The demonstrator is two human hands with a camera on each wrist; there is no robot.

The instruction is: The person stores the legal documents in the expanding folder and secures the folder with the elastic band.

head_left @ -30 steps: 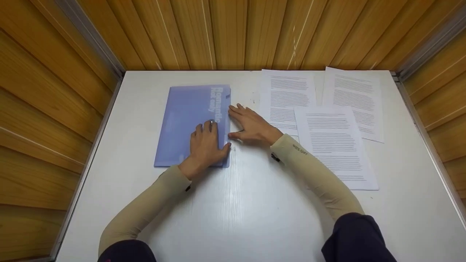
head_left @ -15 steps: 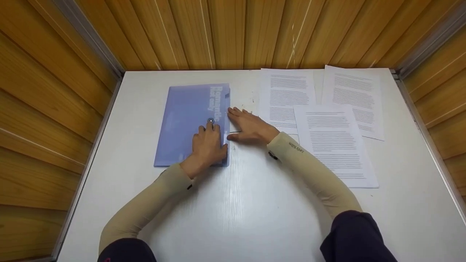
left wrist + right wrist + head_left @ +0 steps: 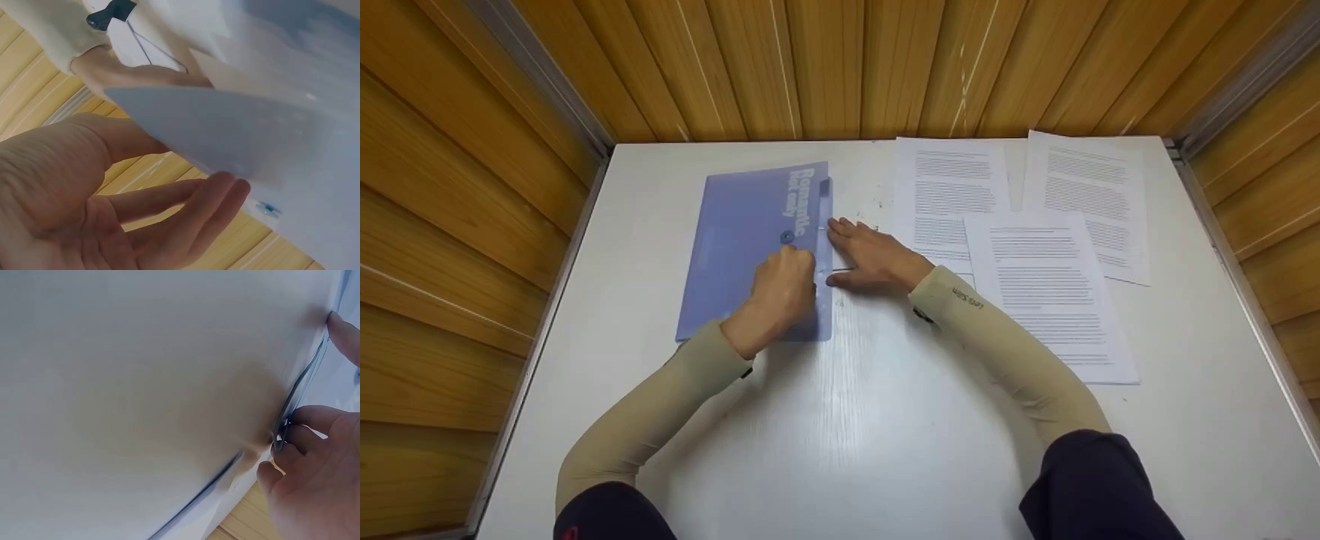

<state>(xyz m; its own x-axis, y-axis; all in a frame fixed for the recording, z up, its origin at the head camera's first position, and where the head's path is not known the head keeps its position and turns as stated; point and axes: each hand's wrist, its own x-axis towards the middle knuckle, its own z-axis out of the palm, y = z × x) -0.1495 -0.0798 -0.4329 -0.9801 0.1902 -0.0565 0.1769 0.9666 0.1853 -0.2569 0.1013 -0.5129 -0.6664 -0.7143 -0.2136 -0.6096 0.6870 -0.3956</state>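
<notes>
A translucent blue-purple document folder (image 3: 735, 240) with white lettering lies on the white table. A small round button (image 3: 787, 237) shows on its cover. With curled fingers, my left hand (image 3: 784, 285) grips the folder's flap near the right side; in the left wrist view the flap (image 3: 225, 124) rises between thumb and fingers. My right hand (image 3: 874, 255) is flat and spread along the folder's right edge, fingertips and thumb touching it. A thin dark cord (image 3: 298, 385) runs beside its fingers in the right wrist view.
Printed sheets lie at the right: one paper (image 3: 956, 180) at the back, another paper (image 3: 1087, 180) at the far right, and a front paper (image 3: 1042, 300) overlapping both. The right forearm passes over the front paper's edge. Wood-panelled walls (image 3: 825, 67) border the table.
My left hand has gone from lying flat over the button to curled fingers gripping the flap, and the button is uncovered. The folder's upper right corner has lifted slightly. My right hand stays put.
</notes>
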